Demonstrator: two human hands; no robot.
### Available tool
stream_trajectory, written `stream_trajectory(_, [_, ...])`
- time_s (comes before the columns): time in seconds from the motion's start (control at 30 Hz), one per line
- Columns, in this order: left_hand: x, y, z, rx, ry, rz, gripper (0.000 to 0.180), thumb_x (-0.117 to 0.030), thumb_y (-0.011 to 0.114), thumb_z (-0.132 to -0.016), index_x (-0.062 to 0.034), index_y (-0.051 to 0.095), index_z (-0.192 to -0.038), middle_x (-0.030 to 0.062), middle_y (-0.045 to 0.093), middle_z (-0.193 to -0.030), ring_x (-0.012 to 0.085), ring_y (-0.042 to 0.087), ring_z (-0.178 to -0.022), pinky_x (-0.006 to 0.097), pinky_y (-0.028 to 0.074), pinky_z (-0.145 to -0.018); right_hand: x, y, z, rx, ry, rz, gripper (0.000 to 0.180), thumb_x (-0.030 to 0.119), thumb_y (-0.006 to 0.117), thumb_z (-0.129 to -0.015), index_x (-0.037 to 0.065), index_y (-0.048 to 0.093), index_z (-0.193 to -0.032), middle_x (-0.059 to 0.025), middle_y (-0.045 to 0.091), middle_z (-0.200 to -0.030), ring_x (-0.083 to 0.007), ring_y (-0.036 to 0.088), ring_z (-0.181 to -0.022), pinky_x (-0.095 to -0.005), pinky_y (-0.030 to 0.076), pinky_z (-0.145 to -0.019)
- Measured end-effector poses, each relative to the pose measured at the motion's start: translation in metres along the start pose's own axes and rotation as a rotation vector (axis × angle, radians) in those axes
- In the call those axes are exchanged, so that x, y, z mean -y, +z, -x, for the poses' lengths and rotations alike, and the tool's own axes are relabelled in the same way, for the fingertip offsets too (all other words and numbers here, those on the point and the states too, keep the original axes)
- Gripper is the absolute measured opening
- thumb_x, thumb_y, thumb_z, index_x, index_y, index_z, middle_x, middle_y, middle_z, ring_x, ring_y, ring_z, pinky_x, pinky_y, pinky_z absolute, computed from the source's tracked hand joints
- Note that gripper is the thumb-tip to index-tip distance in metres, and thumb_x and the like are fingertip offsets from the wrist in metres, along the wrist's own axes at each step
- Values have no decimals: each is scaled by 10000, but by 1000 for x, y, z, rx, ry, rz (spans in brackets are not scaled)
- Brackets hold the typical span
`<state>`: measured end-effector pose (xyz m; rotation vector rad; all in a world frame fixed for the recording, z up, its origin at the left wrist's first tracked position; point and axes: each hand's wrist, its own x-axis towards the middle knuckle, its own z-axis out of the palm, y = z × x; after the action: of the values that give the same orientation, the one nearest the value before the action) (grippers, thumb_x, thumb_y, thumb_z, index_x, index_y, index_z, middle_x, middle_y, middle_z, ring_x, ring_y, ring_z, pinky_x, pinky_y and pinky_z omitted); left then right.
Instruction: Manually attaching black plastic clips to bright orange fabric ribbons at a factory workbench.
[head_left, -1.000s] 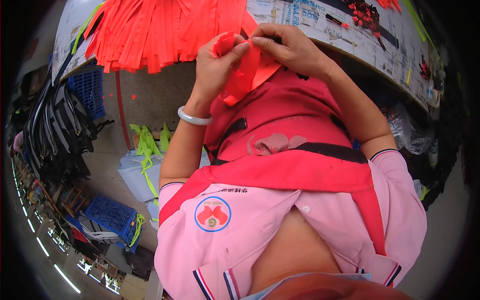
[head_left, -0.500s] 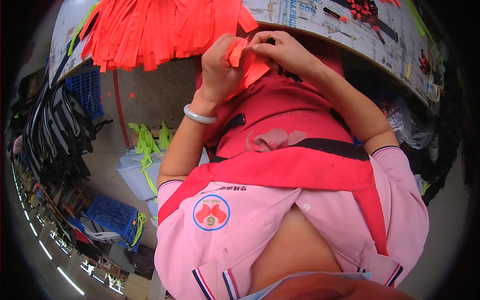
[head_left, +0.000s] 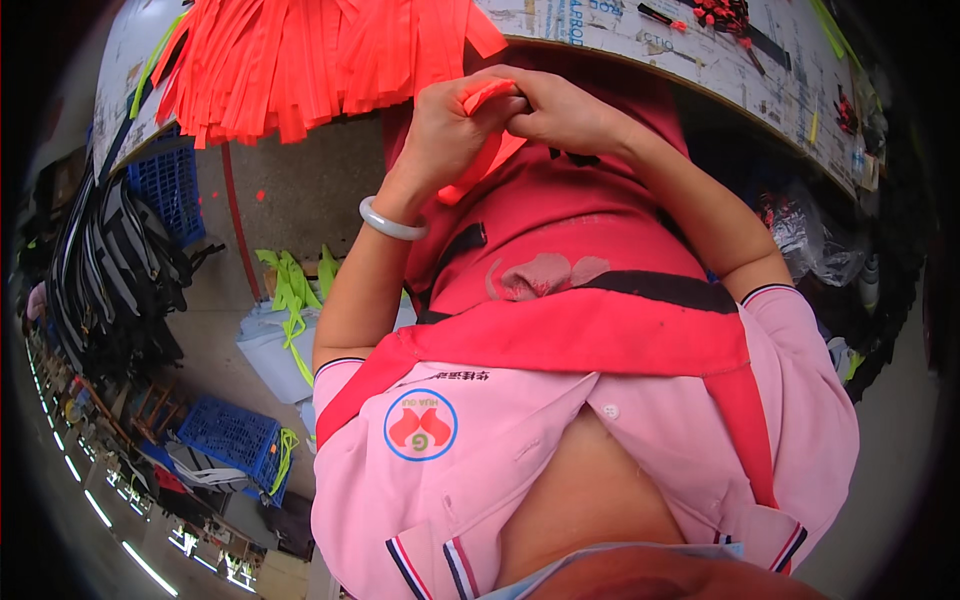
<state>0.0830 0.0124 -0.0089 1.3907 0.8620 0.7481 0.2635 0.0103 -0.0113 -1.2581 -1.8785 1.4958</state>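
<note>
My left hand is closed around an orange-red fabric strip. One folded end sticks out above its fingers, and a longer part hangs below against the red apron. Pressed against its fingertips is my right hand, with its own fingers curled in. What the right fingers grip is hidden between the two hands. Small black pieces show beneath the right palm; I cannot tell what they are. Close to the left hand, a thick bundle of orange-red strips hangs over the table's edge.
The worktable spans the top, with black and orange-red bits on it. Black and grey straps hang at left, near a blue crate. Another blue crate and yellow-green strips are lower left. Clear plastic lies at right.
My right hand has moved left and closed in against the left fingers, covering more of the strip. The black piece above the right hand is now hidden.
</note>
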Motion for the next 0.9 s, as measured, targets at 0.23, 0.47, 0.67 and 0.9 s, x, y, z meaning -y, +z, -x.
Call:
stream_trajectory(0.23, [2,-9,5,-181,-38,149,118,-46,677,-848,15,692,-948,10,653,-749,58,580,-681,205,464,-633,-17,-13,8,82,95,-329,497,337,648,-884,26,549,-1258,10,553,-769,-50,486,-586,-219,398,-511])
stream_trajectory(0.47, [0,-8,9,-288,22,187,100,-46,678,-852,22,690,-924,10,647,-733,63,576,-644,204,461,-612,-4,-17,16,31,392,-970,395,364,474,-990,19,576,-1153,14,524,-766,-17,398,-481,-166,258,-393])
stream_trajectory(0.67, [-2,-3,14,-258,23,195,107,-48,682,-850,22,689,-931,7,644,-730,61,576,-648,202,463,-618,-14,-11,11,-88,336,-1020,295,326,478,-991,61,580,-1071,27,524,-765,1,373,-477,-143,250,-383])
stream_trajectory(0.9, [1,4,18,-153,-77,261,121,-56,692,-844,15,689,-942,2,635,-720,60,570,-650,206,462,-615,-16,-10,7,-42,220,-1003,323,302,506,-982,38,572,-1154,13,595,-864,11,362,-508,-139,241,-389])
